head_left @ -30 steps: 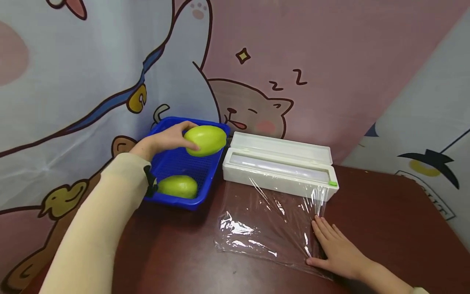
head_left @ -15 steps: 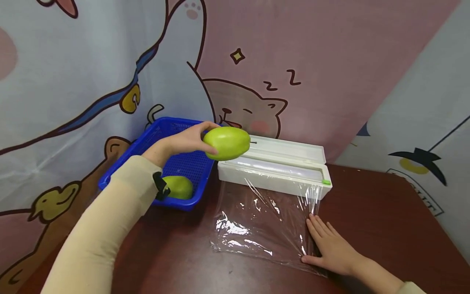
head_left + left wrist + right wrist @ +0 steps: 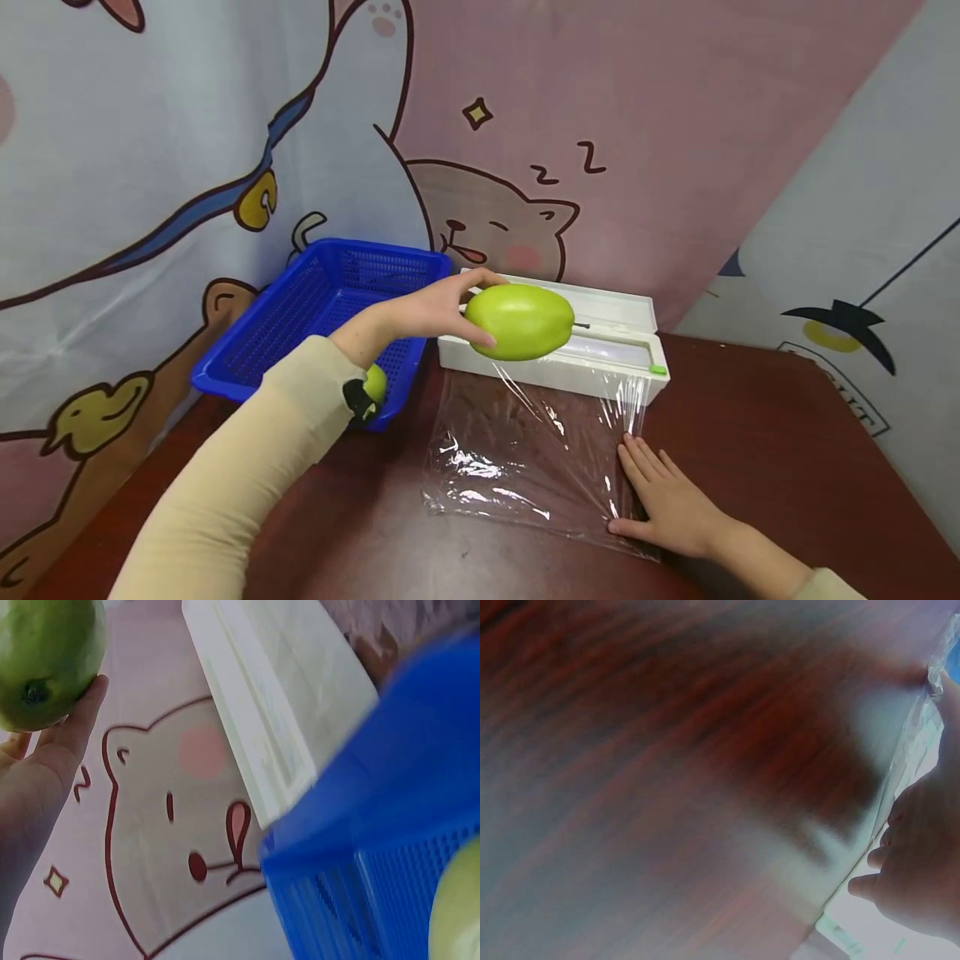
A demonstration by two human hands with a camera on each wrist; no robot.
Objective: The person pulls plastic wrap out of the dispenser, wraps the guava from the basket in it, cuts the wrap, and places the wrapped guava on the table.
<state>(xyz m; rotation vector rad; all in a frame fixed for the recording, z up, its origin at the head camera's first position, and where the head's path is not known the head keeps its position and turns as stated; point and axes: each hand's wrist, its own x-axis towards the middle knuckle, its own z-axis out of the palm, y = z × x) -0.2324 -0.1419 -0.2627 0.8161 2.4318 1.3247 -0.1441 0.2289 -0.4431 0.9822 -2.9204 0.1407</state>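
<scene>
My left hand (image 3: 423, 310) grips a green pear (image 3: 521, 321) by one end, its thin stem pointing right, in the air in front of the white cling film box (image 3: 465, 354). In the left wrist view the dark spot on the pear's (image 3: 52, 660) near end shows. Clear cling film (image 3: 517, 454) stretches from the box over the table. My right hand (image 3: 671, 502) lies with straight fingers on the film's right edge. Another green pear (image 3: 377, 383) sits in the blue basket (image 3: 247, 333), mostly hidden behind my left wrist.
The box's lid (image 3: 611, 308) stands open at the back, with a green piece (image 3: 657, 370) at its right end. A cartoon-printed cloth (image 3: 637, 108) hangs behind the brown table (image 3: 765, 400).
My left hand has carried the pear rightward from above the basket to in front of the cling film box. My right hand has stayed on the film's edge. The view has shifted slightly.
</scene>
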